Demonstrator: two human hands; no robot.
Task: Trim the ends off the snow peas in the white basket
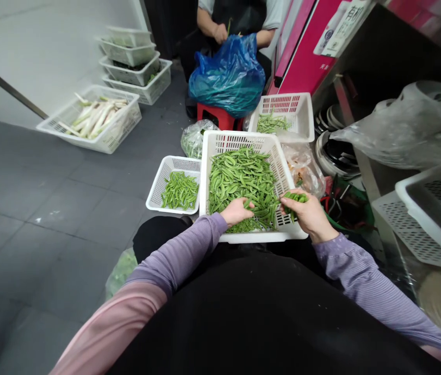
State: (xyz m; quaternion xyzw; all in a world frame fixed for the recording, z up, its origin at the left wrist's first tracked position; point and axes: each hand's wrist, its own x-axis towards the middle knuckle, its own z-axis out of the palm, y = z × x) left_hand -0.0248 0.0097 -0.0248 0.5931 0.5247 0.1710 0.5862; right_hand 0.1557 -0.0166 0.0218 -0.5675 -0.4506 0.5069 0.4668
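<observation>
over the big white basket (240, 136), what are the hands doing?

the left hand (237, 212) is down in the heap of snow peas (242, 182), its fingers buried among the pods, so i can't tell if they're gripping any. the right hand (309, 213) is at the basket's near right corner, with fingers and thumb pressed together, pinching a small bunch of pods (294, 197).

where's the heap?

inside that basket, filling most of it, right in front of the person's lilac sleeves (205, 234).

anything beside it?

a smaller white basket (171, 169) of pods (179, 191) sits just to its left, and a third white basket (283, 101), with a thinner layer of pods (273, 124), sits behind it.

and farther off?

a seated co-worker (236, 10) behind a blue plastic bag (228, 75) on a red stool (215, 115), and a floor basket of pale stalks (97, 119).
</observation>
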